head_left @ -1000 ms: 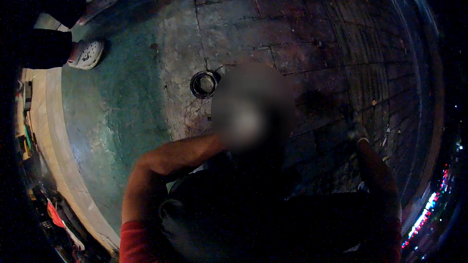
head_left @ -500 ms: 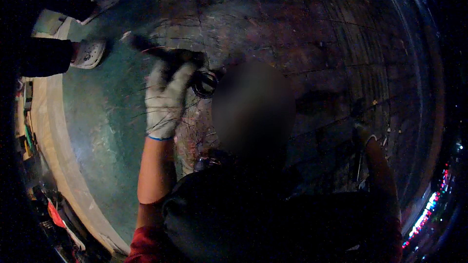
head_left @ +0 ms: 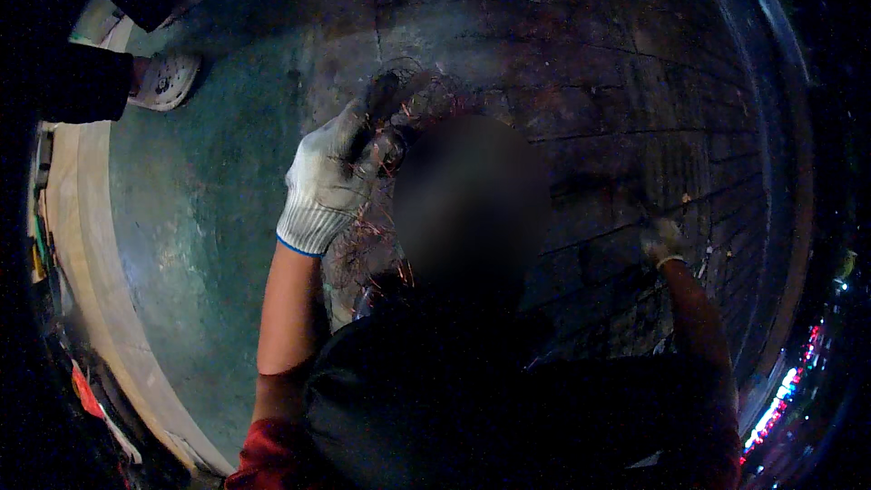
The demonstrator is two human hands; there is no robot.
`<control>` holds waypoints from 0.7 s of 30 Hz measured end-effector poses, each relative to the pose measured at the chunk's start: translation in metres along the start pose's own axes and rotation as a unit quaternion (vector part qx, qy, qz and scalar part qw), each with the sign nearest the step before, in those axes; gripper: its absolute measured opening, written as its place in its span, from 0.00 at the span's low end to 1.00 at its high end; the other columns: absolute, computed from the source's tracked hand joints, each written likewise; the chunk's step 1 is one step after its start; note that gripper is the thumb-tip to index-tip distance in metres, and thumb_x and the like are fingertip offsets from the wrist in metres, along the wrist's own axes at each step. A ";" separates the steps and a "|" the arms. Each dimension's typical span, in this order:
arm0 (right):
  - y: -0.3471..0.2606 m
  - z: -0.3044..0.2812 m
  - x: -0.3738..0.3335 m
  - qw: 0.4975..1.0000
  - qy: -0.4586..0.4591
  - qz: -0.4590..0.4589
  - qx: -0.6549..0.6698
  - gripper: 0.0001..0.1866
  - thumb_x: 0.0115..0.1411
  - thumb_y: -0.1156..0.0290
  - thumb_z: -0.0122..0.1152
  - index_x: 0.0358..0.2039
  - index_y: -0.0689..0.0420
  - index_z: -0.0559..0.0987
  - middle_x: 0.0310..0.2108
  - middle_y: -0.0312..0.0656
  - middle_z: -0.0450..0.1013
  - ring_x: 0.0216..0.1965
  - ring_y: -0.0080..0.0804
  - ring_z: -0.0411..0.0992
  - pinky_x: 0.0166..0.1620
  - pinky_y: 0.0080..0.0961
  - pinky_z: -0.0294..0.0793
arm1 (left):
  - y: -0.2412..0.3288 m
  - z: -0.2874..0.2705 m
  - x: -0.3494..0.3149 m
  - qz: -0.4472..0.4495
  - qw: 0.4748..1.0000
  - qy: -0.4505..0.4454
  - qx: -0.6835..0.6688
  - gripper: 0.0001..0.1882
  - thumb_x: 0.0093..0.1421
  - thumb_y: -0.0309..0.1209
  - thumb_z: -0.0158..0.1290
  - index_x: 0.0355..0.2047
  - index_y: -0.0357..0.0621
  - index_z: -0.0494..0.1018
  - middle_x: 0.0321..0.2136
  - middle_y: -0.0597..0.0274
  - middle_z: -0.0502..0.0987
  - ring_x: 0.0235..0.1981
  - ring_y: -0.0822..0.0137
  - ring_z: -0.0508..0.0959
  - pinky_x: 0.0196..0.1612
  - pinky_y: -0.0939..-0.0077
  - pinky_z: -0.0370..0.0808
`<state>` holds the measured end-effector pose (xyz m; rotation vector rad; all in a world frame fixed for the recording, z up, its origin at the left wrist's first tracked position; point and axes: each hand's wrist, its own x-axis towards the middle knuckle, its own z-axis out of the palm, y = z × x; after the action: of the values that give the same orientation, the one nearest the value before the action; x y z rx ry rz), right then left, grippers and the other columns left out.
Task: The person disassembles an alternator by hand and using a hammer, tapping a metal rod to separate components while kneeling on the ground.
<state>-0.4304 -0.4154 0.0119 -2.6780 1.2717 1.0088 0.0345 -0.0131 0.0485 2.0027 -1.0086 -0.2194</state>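
Observation:
My left hand (head_left: 327,177), in a white knit glove with a blue cuff edge, is closed on a tangle of thin copper-coloured wire (head_left: 361,236). Strands stick out above its fingers and hang below toward my body. The fingertips are dark and partly lost in shadow. Out to the right, my right hand (head_left: 664,240) also wears a pale glove. It is low over the dark ground and too dim for its fingers, or anything in them, to show. A blurred dark oval covers the middle of the view and hides what lies between my hands.
Another person stands at the upper left, in dark trousers and white clogs (head_left: 165,82). The ground is green (head_left: 181,209) on the left and dark paving (head_left: 581,63) on the right. A pale curb (head_left: 113,299) borders the left, with assorted items beyond. Bright lights (head_left: 785,390) shine far right.
My left hand has turned and its fingers have drawn in, with the wire now bunched at the fingertips. My right hand has come slightly left and shows more plainly.

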 end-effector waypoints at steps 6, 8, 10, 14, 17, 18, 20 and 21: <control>-0.082 -0.066 -0.002 0.995 0.055 -0.086 0.006 0.38 0.51 0.52 0.62 0.59 0.55 0.63 0.58 0.58 0.59 0.55 0.51 0.65 0.55 0.40 0.68 | 0.011 -0.024 0.001 0.174 0.983 0.018 0.055 0.16 0.55 0.32 0.55 0.43 0.38 0.73 0.35 0.45 0.77 0.36 0.45 0.77 0.38 0.60 0.75; -0.101 -0.098 -0.009 0.990 0.082 -0.110 0.000 0.39 0.51 0.52 0.63 0.60 0.55 0.63 0.59 0.58 0.59 0.55 0.51 0.65 0.56 0.40 0.68 | 0.024 -0.015 0.001 0.146 0.988 -0.039 0.013 0.15 0.54 0.31 0.55 0.42 0.39 0.74 0.37 0.45 0.77 0.36 0.44 0.77 0.39 0.59 0.75; -0.124 -0.124 -0.010 0.984 0.108 -0.143 -0.005 0.39 0.51 0.52 0.63 0.60 0.55 0.62 0.59 0.58 0.58 0.56 0.51 0.64 0.56 0.40 0.68 | 0.037 -0.004 0.001 0.152 0.984 -0.086 -0.024 0.15 0.53 0.30 0.55 0.41 0.39 0.74 0.37 0.45 0.77 0.36 0.43 0.77 0.39 0.59 0.75; -0.196 -0.174 -0.007 0.959 0.134 -0.247 -0.028 0.40 0.51 0.51 0.63 0.61 0.55 0.62 0.60 0.58 0.58 0.56 0.51 0.64 0.56 0.40 0.68 | 0.058 0.010 0.003 0.200 0.962 -0.183 -0.031 0.14 0.52 0.31 0.57 0.39 0.39 0.75 0.32 0.45 0.77 0.33 0.44 0.77 0.36 0.58 0.75; -0.245 -0.168 0.000 0.932 0.107 -0.344 -0.048 0.37 0.52 0.53 0.63 0.59 0.55 0.64 0.58 0.57 0.61 0.55 0.51 0.66 0.55 0.40 0.68 | 0.071 0.023 0.003 0.276 0.933 -0.222 -0.060 0.13 0.52 0.29 0.54 0.40 0.44 0.75 0.27 0.50 0.76 0.28 0.50 0.77 0.30 0.58 0.74; -0.260 -0.165 0.003 0.919 0.092 -0.380 -0.050 0.33 0.53 0.54 0.62 0.57 0.54 0.67 0.56 0.55 0.65 0.53 0.51 0.67 0.54 0.41 0.69 | 0.073 0.025 0.002 0.275 0.926 -0.259 -0.017 0.13 0.53 0.30 0.53 0.40 0.44 0.75 0.27 0.49 0.76 0.27 0.51 0.77 0.29 0.58 0.74; -0.256 -0.155 0.035 0.859 0.033 -0.508 0.052 0.26 0.55 0.58 0.60 0.53 0.53 0.72 0.51 0.52 0.70 0.50 0.51 0.70 0.53 0.41 0.70 | 0.078 0.034 0.001 0.269 0.901 -0.332 0.073 0.12 0.54 0.32 0.52 0.40 0.46 0.75 0.26 0.49 0.75 0.27 0.52 0.77 0.28 0.59 0.73; -0.265 -0.169 0.031 0.870 0.065 -0.485 0.061 0.19 0.55 0.62 0.60 0.47 0.53 0.76 0.44 0.48 0.74 0.47 0.49 0.71 0.51 0.41 0.71 | 0.076 0.021 0.000 0.254 0.909 -0.298 0.141 0.12 0.54 0.31 0.51 0.39 0.45 0.75 0.26 0.49 0.75 0.27 0.51 0.77 0.28 0.59 0.73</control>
<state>-0.1388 -0.3043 0.0612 -2.7079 -0.1177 0.5564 -0.0195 -0.0489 0.0939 1.8698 -2.0121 -0.4322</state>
